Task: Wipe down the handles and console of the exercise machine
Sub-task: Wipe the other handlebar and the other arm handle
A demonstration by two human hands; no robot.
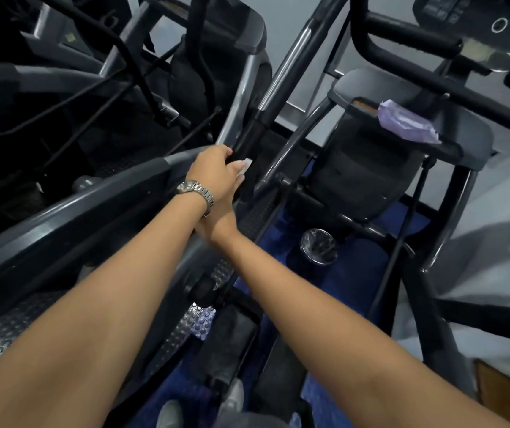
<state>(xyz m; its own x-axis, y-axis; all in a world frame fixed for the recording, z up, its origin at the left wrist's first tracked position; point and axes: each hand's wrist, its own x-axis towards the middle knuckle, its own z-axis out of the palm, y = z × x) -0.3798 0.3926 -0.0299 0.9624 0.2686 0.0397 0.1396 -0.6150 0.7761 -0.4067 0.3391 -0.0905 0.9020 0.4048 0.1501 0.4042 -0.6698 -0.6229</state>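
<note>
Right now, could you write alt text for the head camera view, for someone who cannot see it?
Two bare arms reach forward to a black handle bar of an exercise machine; the left hand, with a wristwatch, presses a white wipe against it, the right hand mostly hidden beneath. A purple wipe packet lies on the machine's ledge.

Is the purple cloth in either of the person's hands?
No, the purple cloth lies on the machine's ledge, away from both hands, which meet at the black handle.

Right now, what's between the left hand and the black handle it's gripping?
Head view: a white wipe sits between the left hand and the black handle; one corner pokes out past the fingers.
</note>
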